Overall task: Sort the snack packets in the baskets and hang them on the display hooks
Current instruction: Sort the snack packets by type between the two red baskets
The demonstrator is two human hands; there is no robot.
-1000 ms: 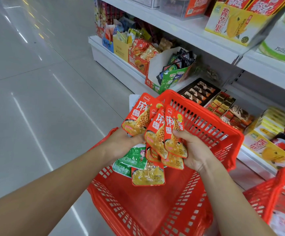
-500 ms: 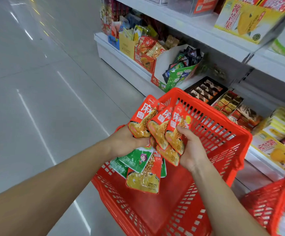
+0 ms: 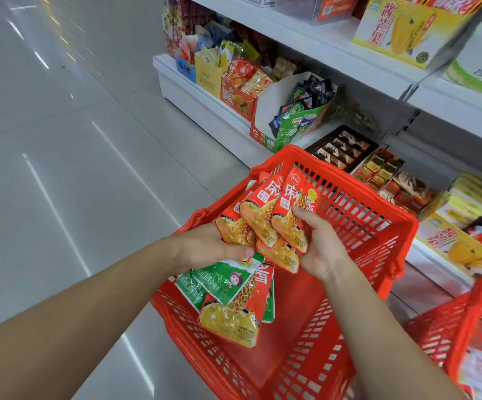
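- Progress: sorting step, early by my read; nothing hung yet; no display hooks in view
- red packets (image 3: 265,217): about 3 tops showing, fanned and overlapping, held between both hands above the red basket (image 3: 358,226) at frame centre
- green packets (image 3: 222,281) plus 1 yellow-red packet (image 3: 231,321) dangle at 6 o'clock of the left hand, not yet separated; basket floor below looks mostly bare
- left hand (image 3: 214,246): fingers curled round the bunch's lower ends, holding red and green together
- right hand (image 3: 323,249): thumb on the front of the rightmost red packet, fingers wrapped behind; pinching it
- second basket (image 3: 447,327) at 4 o'clock; shelf (image 3: 205,102) at 1 o'clock
- Vs 0.5 s ago: fan squeezed tighter, tops overlap more; hands in the same spot over the basket
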